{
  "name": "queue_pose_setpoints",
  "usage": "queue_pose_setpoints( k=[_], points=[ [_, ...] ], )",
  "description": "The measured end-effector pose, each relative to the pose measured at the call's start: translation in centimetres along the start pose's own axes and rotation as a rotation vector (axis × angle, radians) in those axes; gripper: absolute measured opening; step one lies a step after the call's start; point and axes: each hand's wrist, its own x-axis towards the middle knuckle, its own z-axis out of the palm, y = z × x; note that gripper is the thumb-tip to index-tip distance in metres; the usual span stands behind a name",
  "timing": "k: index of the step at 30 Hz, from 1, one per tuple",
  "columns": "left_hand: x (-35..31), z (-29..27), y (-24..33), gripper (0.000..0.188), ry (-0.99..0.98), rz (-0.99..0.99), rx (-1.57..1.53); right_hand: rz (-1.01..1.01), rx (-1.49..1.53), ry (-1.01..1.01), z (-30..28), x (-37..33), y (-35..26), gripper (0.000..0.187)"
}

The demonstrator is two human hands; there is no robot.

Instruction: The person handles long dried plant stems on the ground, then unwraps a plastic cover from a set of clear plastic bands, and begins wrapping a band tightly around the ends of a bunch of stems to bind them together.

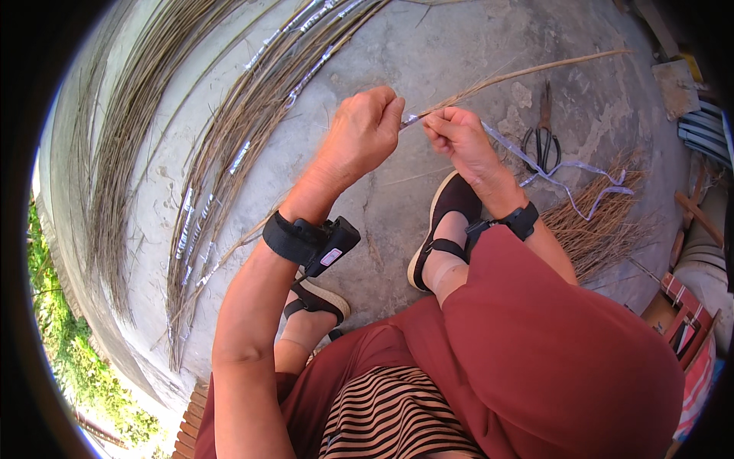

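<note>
A slim bundle of dry twigs (520, 74) slants across the middle, its thin end pointing to the upper right. My left hand (367, 126) is closed round it in a fist. Just beyond that fist, a short turn of shiny wrapping shows on the twigs. Close beside it, my right hand (459, 138) pinches a shiny plastic strip (501, 140), thumb and fingers near the bundle. The strip's loose length trails right, past black-handled scissors (544, 141) lying on the concrete floor (382, 229), and over a heap of loose twigs (600, 222).
On the left lie long bundles with shiny wraps (222, 138) and a thick spread of unwrapped twigs (134, 130). My feet in dark shoes (451, 214) rest on the floor below my hands. Wooden pieces and blue-grey slats (703, 130) stand at the right edge.
</note>
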Motion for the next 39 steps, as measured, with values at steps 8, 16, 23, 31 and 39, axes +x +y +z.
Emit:
queue_pose_setpoints(
  k=[8, 16, 23, 31, 39],
  points=[
    [0.4, 0.4, -1.4, 0.03, -0.075, -0.23, -0.301, -0.006, -0.107, 0.118, 1.1, -0.8, -0.3, 0.012],
    [0.7, -0.2, -1.5, 0.024, -0.2, -0.427, -0.666, -0.31, -0.535, 0.144, 2.3, -2.1, -1.1, 0.01],
    [1.1, 0.2, -1.9, 0.02, -0.385, -0.377, -0.753, -0.365, -0.551, 0.172, 2.1, -1.9, -1.3, 0.01],
    [0.9, 0.3, -1.2, 0.013, -0.416, -0.23, -0.539, -0.406, -0.752, 0.257, 1.9, -2.1, -1.5, 0.012],
    [0.8, 1.6, -2.8, 0.022, -0.305, -0.287, -0.619, -0.489, -0.954, 0.237, 1.7, -2.2, -1.2, 0.009]
  ],
)
